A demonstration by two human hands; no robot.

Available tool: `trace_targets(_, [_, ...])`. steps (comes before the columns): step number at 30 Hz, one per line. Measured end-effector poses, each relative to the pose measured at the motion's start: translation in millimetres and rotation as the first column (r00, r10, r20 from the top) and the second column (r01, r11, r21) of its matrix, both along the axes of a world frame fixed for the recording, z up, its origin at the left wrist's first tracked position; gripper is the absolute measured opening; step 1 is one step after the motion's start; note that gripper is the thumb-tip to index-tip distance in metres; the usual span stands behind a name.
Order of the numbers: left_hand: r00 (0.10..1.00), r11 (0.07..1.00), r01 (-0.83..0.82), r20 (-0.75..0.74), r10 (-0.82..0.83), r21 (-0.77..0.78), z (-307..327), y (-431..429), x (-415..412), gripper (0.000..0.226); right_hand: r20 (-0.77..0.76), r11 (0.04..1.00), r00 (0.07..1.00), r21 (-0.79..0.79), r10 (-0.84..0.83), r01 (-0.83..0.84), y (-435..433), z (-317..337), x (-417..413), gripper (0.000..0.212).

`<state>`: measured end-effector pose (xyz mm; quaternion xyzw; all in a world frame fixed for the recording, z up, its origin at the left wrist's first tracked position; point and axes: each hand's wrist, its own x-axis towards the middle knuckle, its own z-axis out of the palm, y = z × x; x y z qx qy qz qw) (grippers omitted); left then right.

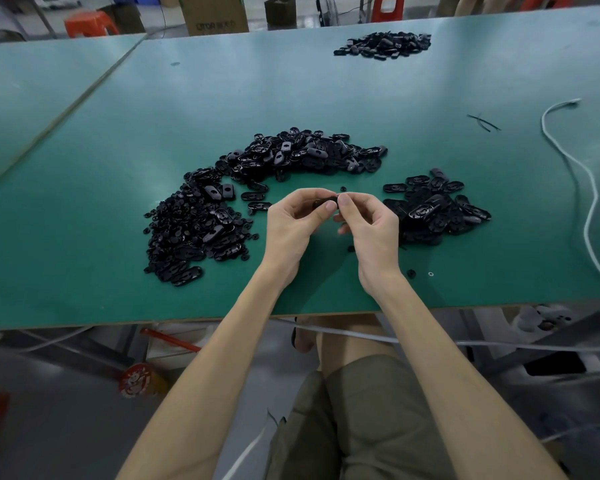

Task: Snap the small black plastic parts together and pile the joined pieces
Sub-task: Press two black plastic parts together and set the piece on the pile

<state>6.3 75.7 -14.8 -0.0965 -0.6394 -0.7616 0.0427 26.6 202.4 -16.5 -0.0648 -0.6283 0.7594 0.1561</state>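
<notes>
Position at time of inspection, all places taken from the black part (pixel 323 203) held above the green desk (pixel 118 133).

The black part was off the desk surface, carried between both hands. The left hand (pixel 293 223) had its fingers curled round the part's left side, thumb over the top. The right hand (pixel 368 230) pinched the part's right end between thumb and forefinger, the remaining fingers loosely curled beneath. Most of the part was covered by the fingers, so it could not be told whether it was one piece or two already joined.

A long curved heap (pixel 291 154) of small black plastic parts lay beyond the black part and swept round to its left, towards the person. A smaller heap (pixel 437 209) lay just to its right. A third heap (pixel 385 45) sat well beyond it, near the far side of the desk. Which heap held joined pieces could not be told.

A single small black piece (pixel 343 188) lay just beyond the black part. Another small black piece (pixel 411 273) and a white ring (pixel 430 274) lay nearer the person, to its right. A white cable (pixel 582 174) ran along the desk well to the right, with two thin black strips (pixel 482 122) between the cable and the curved heap.
</notes>
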Motion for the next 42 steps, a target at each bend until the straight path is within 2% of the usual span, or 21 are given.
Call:
trace_targets(10, [0.999,0.997,0.036,0.002,-0.036,-0.066,-1.0,1.3,-0.7,0.019,0.031,0.997,0.997,0.010,-0.072,0.072,1.3,-1.8,-1.2,0.012])
trace_targets(17, [0.999,0.998,0.043,0.005,-0.043,-0.047,0.1,0.6,-0.7,0.021,0.022,0.996,0.996,0.014,-0.090,0.090,1.8,-0.7,-1.1,0.011])
trace_targets(29, [1.000,0.996,0.020,0.005,-0.019,-0.092,0.4,1.7,1.2,0.016,0.027,0.996,0.995,0.026,-0.091,0.090,1.0,1.2,0.0,0.011])
trace_targets(37, [0.996,0.981,-0.070,0.045,0.079,-0.179,1.3,2.7,0.1,0.020,0.024,0.995,0.999,0.097,-0.033,0.031,-0.4,0.0,0.8,0.010])
trace_targets(42, [0.999,0.994,-0.012,0.048,0.017,-0.113,1.2,-0.2,1.8,0.016,0.028,0.994,0.997,0.083,-0.069,0.066,-0.3,-0.4,0.1,0.010])
